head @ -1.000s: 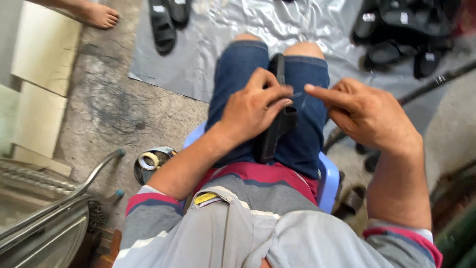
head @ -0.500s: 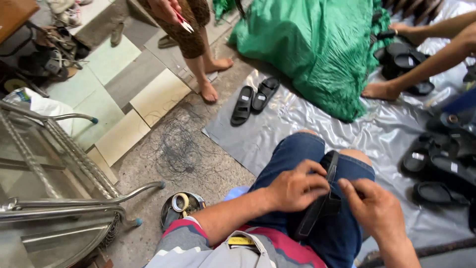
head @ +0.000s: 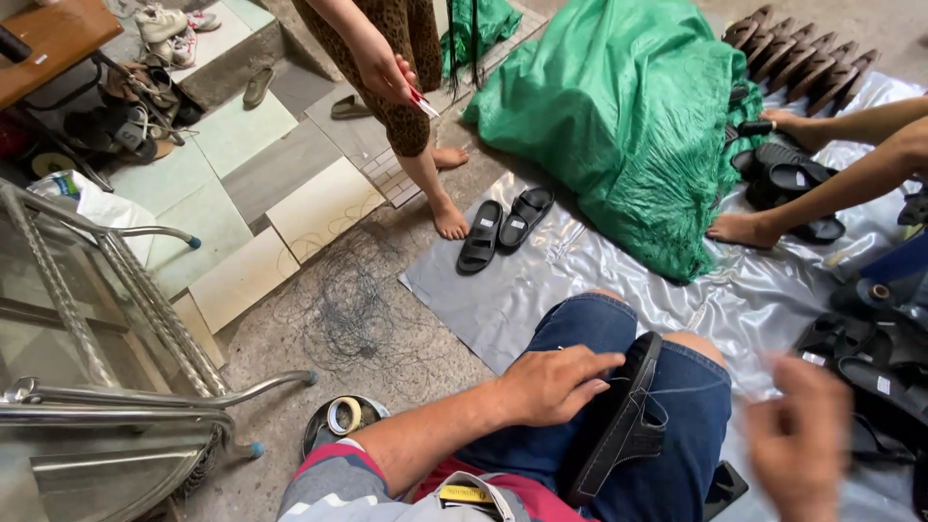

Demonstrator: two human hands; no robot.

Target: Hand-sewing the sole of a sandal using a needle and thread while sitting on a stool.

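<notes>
**Black sandal held on a lap**

The left hand (head: 556,385) lies flat, fingers extended, pressing a black sandal (head: 623,420) against the denim-clad thigh. The right hand (head: 800,435) hovers blurred beside it; its grip cannot be told. Ahead on a silver sheet (head: 503,290) sit a sandal pair (head: 505,229), a green tarp bundle (head: 638,126) and another person's bare feet (head: 449,217)

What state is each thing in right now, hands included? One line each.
left hand: flat on the black sandal, fingers extended
right hand: lifted off, blurred, holding nothing visible
black sandal: lying along the lap, on edge, strap to the right
sandal pair: flat on the silver sheet, side by side
green tarp: bunched in a heap
tape roll: lying flat in a round tin
</notes>
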